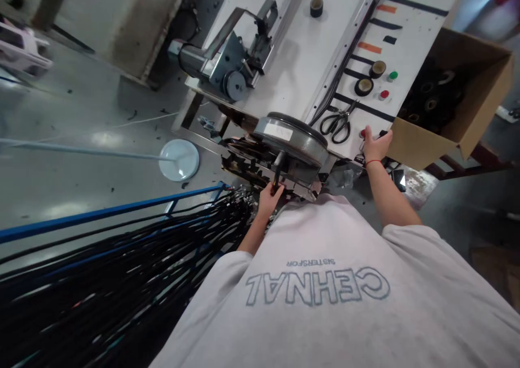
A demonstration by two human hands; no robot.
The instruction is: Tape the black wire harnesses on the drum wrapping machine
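Note:
My left hand [269,199] is closed around a dark, cable-like piece [277,177] just below a round metal drum [290,135] at the bench's front edge. Its far end is hidden by the drum. At the right front corner of the bench, my right hand [377,145] has thumb and fingers apart. The thumb lies against a red button [363,133], and the fingers reach a small black part. Whether the button is pressed I cannot tell. Black-handled scissors [337,124] lie on the bench to the left of this hand.
Black tape rolls [364,86], a green button [392,76] and another red button [384,94] are on the white bench [317,48]. A motor unit [231,65] stands left. At right is a cardboard box [483,97] of dark rolls. Long black cables [142,265] fill a blue-railed rack [114,212].

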